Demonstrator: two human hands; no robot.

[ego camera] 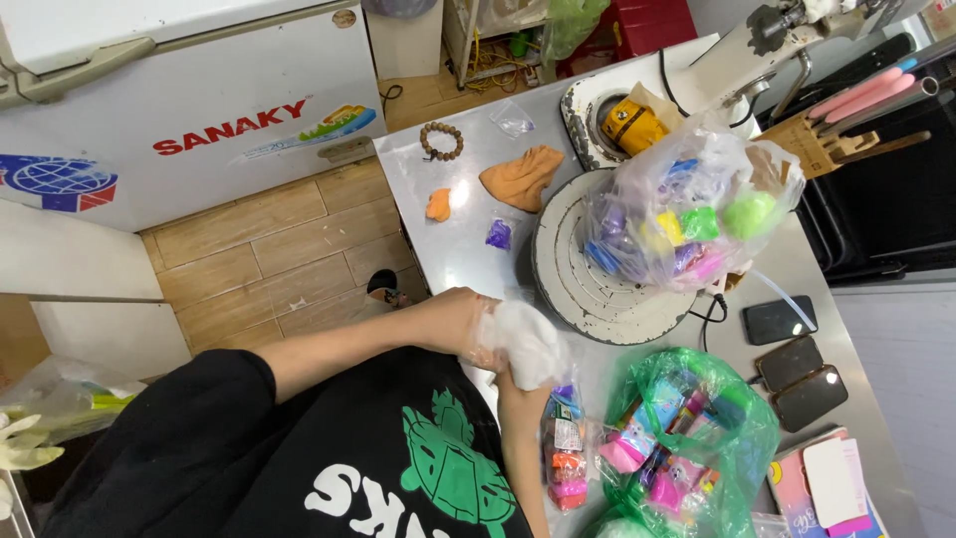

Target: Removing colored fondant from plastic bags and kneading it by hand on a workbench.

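Wooden floor boards and a white chest freezer fill the left side, and a steel desk runs from the middle toward 4 o'clock. At the near edge of the desk, the person's left hand and right hand meet around a white soft lump, which seems to be wrapped in thin clear film. Both hands are closed on it; the fingers are mostly hidden, so the exact grip cannot be read.

The lump looks light and soft, probably easy to squash, and the film may be slippery, so a hold around its thick middle with the whole palm seems safest.

At 12 o'clock from the hands lie a purple piece, an orange piece and a bead bracelet. At 2 o'clock a clear bag of coloured lumps sits on a round turntable. At 4 o'clock a green bag holds bright packets, with three phones beyond.
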